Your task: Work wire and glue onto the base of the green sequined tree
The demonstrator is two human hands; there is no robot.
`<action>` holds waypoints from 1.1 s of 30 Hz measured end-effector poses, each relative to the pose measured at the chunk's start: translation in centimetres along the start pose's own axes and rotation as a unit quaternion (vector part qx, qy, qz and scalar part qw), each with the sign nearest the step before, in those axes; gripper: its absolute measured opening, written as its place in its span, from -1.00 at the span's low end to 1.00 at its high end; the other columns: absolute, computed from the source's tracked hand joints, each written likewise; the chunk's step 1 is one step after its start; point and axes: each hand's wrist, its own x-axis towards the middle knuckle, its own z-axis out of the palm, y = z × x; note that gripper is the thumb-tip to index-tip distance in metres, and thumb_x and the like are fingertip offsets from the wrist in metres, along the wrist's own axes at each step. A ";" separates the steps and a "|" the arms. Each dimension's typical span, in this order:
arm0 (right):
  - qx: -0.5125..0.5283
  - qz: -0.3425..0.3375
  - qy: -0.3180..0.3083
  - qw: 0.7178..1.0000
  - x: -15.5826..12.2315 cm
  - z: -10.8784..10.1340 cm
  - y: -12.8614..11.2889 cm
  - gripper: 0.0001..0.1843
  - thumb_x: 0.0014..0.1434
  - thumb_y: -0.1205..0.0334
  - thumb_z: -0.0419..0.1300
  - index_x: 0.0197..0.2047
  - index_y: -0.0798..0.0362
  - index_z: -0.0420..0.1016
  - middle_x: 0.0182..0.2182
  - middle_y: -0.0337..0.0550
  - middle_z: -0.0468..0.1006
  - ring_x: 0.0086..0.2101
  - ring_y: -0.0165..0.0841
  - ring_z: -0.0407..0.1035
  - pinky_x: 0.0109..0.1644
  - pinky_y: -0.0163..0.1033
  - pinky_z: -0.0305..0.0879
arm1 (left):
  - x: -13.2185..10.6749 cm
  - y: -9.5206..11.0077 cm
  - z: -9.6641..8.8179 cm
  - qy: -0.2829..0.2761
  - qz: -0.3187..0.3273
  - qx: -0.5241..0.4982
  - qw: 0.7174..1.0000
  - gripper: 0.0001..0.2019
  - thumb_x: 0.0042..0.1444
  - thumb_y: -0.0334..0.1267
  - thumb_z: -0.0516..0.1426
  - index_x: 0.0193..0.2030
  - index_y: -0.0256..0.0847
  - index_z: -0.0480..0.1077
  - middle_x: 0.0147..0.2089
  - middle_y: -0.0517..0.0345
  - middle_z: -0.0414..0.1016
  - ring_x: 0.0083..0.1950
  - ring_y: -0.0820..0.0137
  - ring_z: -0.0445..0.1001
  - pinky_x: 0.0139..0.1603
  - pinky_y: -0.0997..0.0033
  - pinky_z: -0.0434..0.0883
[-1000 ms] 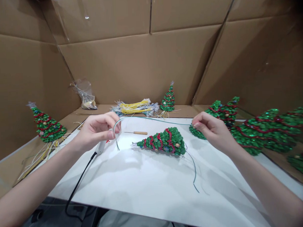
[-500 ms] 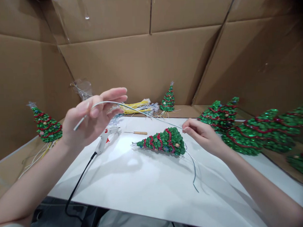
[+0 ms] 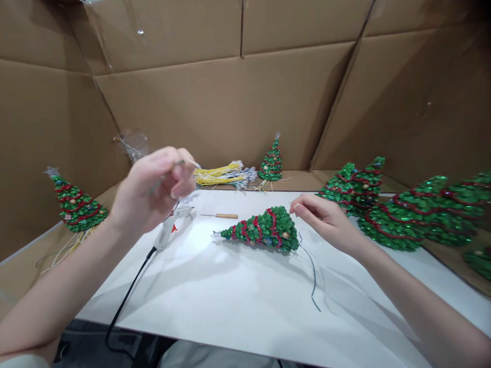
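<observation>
My left hand [image 3: 151, 184] is raised above the left of the table, blurred, with curled fingers pinching a thin wire [image 3: 181, 162]; only a short bit shows. My right hand [image 3: 321, 220] is in a pinch beside the wide base of a small green Christmas tree [image 3: 263, 230]. The wire seen in this same pinch earlier is too faint to follow between my hands now. The tree lies on its side with red garland and baubles, its silver star pointing left. A dark thin wire [image 3: 313, 273] trails from its base onto the white table [image 3: 233, 302].
A white glue gun [image 3: 164, 232] with a black cord stands left, near a wooden-handled awl [image 3: 226, 216]. Behind are yellow and white wire bundles [image 3: 217, 175] and an upright tree [image 3: 271, 161]. Another tree [image 3: 77, 203] stands left; several [image 3: 411, 216] crowd the right. Cardboard walls [image 3: 186, 111] enclose the table.
My left hand has curled its spread fingers and turned; the pale wire that arched from it to my right hand no longer shows clearly. My right hand keeps its pinch, shifted slightly left.
</observation>
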 end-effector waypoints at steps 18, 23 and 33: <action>-0.039 0.080 -0.027 0.996 0.5 1.1 1.1 -0.53 0.23 -0.16 -0.02 0.01 -0.04 0.40 -0.30 -0.14 0.43 -0.39 -0.33 0.29 -0.35 -0.23 0.22 | -2.1 -8.3 -0.8 -0.125 -0.098 0.412 0.897 -0.71 0.27 -0.12 -0.01 0.01 -0.14 0.40 -0.31 0.19 0.46 -0.44 0.51 0.26 -0.42 0.51 0.18; -0.055 0.085 -0.052 0.993 0.7 1.3 1.6 -0.53 0.23 -0.17 -0.04 -0.03 -0.04 0.44 -0.19 -0.10 0.45 -0.31 -0.29 0.33 -0.29 -0.20 0.25 | -3.2 -9.5 -1.2 -0.162 -0.058 0.492 0.854 -0.77 0.31 -0.19 -0.05 -0.15 -0.18 0.39 -0.33 0.22 0.47 -0.41 0.50 0.30 -0.35 0.52 0.18; -0.082 0.124 -0.071 0.986 0.3 2.1 2.3 -0.45 0.21 -0.22 -0.03 0.09 -0.05 0.36 -0.14 -0.09 0.44 -0.30 -0.26 0.36 -0.19 -0.11 0.29 | -4.9 -11.7 -2.7 -0.173 -0.021 0.543 0.822 -0.80 0.30 -0.29 -0.08 -0.18 -0.22 0.35 -0.21 0.09 0.48 -0.29 0.42 0.40 -0.25 0.45 0.27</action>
